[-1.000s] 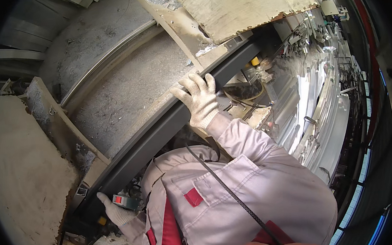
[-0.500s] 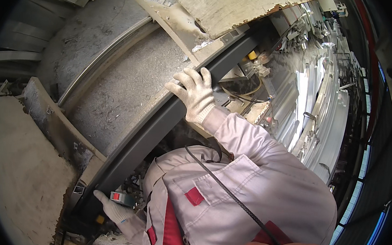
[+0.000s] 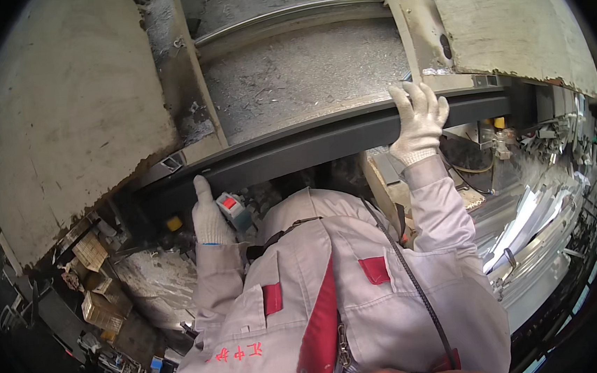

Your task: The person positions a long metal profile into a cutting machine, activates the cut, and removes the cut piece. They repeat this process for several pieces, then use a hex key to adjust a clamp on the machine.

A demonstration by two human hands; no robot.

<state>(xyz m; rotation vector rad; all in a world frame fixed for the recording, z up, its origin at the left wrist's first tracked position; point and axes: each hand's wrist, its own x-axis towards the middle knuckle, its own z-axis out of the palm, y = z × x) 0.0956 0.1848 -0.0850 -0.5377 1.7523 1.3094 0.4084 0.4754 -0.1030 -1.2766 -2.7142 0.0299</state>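
A long dark grey profile lies across in front of me, along the front edge of a dusty grey metal bed. My right hand, in a pale knitted glove, rests on its right part with the fingers spread and stretched over the far edge. Further left, my left hand, gloved alike, has one digit stretched up against the profile's near side; its other fingers are mostly hidden. Just right of that hand is a small grey switch box with a red rocker.
Two worn cream panels with ragged edges flank the bed, a left panel and a right panel. A metal rail crosses the bed. Silvery strips are heaped at right. Cardboard-coloured blocks and clutter lie at lower left.
The view has swung round, so the profile now runs nearly level instead of slanting. Both hands keep about the same places on the profile.
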